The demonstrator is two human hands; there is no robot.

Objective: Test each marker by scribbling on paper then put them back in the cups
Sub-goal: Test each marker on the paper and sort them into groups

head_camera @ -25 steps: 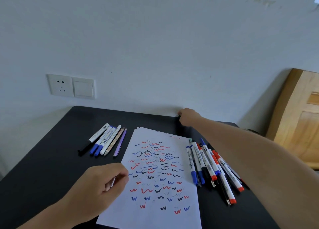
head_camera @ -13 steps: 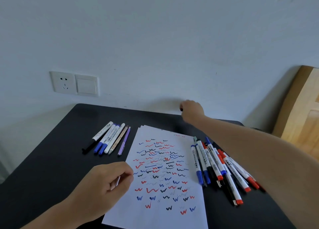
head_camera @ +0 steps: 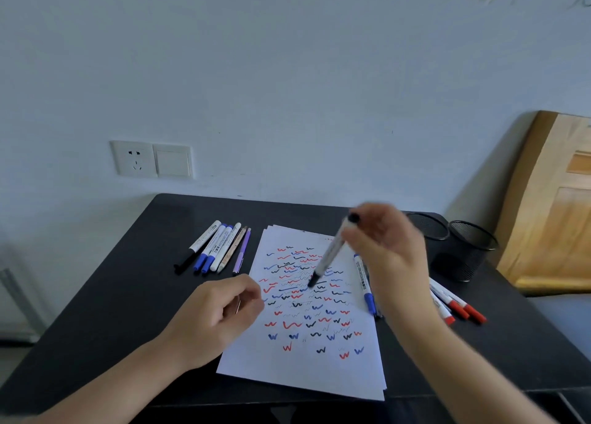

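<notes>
My right hand (head_camera: 390,247) grips a white marker with a black tip (head_camera: 331,254), held slanted with the tip down over the scribbled paper (head_camera: 303,369). Whether the tip touches the sheet I cannot tell. My left hand (head_camera: 217,315) rests at the paper's left edge, fingers curled round a thin light object (head_camera: 238,305) that is mostly hidden. Several capped markers (head_camera: 217,247) lie in a row left of the paper. More markers with red and blue caps (head_camera: 454,302) lie to the right, partly behind my right arm. Two black mesh cups (head_camera: 470,251) stand at the back right.
The black table (head_camera: 128,295) stands against a white wall with a socket and switch (head_camera: 150,160). A wooden panel (head_camera: 550,206) leans beside the table's right edge. The second mesh cup (head_camera: 427,227) stands just behind my right hand.
My right hand came back from the far edge of the table with a black marker and now holds it over the paper. The left hand has barely moved.
</notes>
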